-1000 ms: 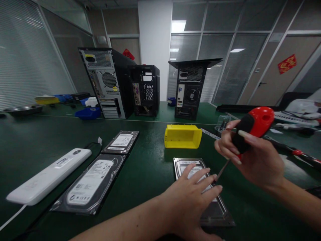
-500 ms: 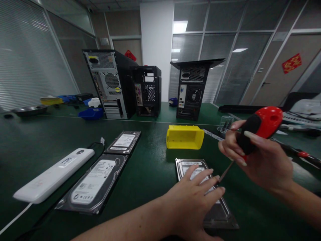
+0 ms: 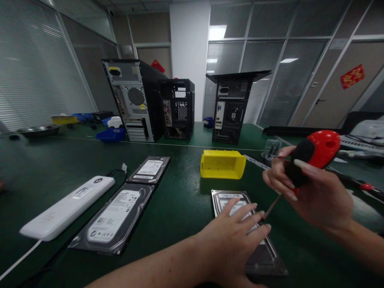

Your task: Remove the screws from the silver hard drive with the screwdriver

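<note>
A hard drive (image 3: 264, 256) lies label up on the green table. My left hand (image 3: 237, 234) rests flat across it with the fingers spread, hiding much of its label. In my right hand (image 3: 315, 188), the fingers are wrapped round a screwdriver (image 3: 324, 148) with a red and black handle. Its shaft slants down to the drive's right edge, beside my left fingertips. What the tip touches is hidden. Just beyond the drive, a yellow plastic bin (image 3: 223, 176) lies with its opening towards me.
Left of centre lie two more hard drives, one large (image 3: 114, 216) and one farther off (image 3: 150, 170). A white power strip (image 3: 69, 208) is beside them. Computer cases (image 3: 153, 100) stand at the back, near a blue bin (image 3: 110, 135). A clear cup (image 3: 271, 150) stands on the right.
The whole view has shifted slightly. My hands, the screwdriver and the drive keep nearly the same places relative to one another. A small skin-coloured blur now shows at the left edge.
</note>
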